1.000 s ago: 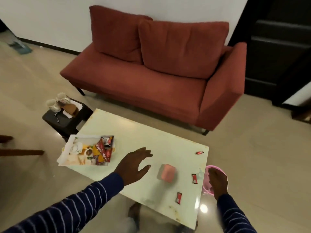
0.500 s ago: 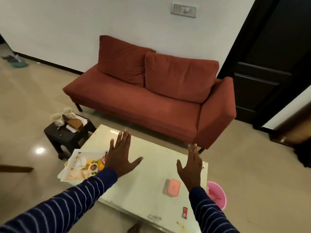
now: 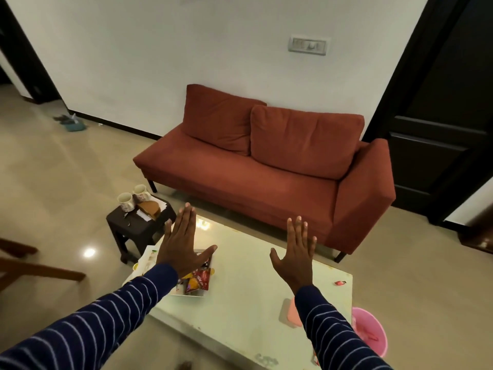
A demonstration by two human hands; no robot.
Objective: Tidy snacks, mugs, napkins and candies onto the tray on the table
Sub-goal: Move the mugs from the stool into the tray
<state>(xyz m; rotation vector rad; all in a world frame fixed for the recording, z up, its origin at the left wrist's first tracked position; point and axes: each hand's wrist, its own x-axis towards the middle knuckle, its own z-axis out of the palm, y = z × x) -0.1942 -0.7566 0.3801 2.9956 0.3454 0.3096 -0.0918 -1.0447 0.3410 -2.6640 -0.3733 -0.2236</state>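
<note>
My left hand point(image 3: 181, 244) is raised flat with fingers spread, held over the white tray point(image 3: 148, 259) on the pale table point(image 3: 240, 297); it hides most of the tray. Red snack packets point(image 3: 198, 281) show on the tray below my wrist. My right hand point(image 3: 296, 253) is also raised flat and spread above the table, holding nothing. A pink box point(image 3: 290, 311) lies on the table, partly behind my right sleeve. One red candy point(image 3: 340, 283) rests near the table's right edge. Two mugs point(image 3: 132, 200) and brown napkins point(image 3: 149, 209) sit on a dark stool point(image 3: 133, 228) to the left.
A red sofa point(image 3: 266, 172) stands behind the table against the white wall. A pink bin point(image 3: 369, 331) sits on the floor at the table's right. Wooden furniture legs point(image 3: 34, 265) show at the left edge. A dark door point(image 3: 440, 124) is at the right.
The view has tilted up toward the wall. Both hands have lifted from low over the table and beside the bin to flat, spread poses in front of me.
</note>
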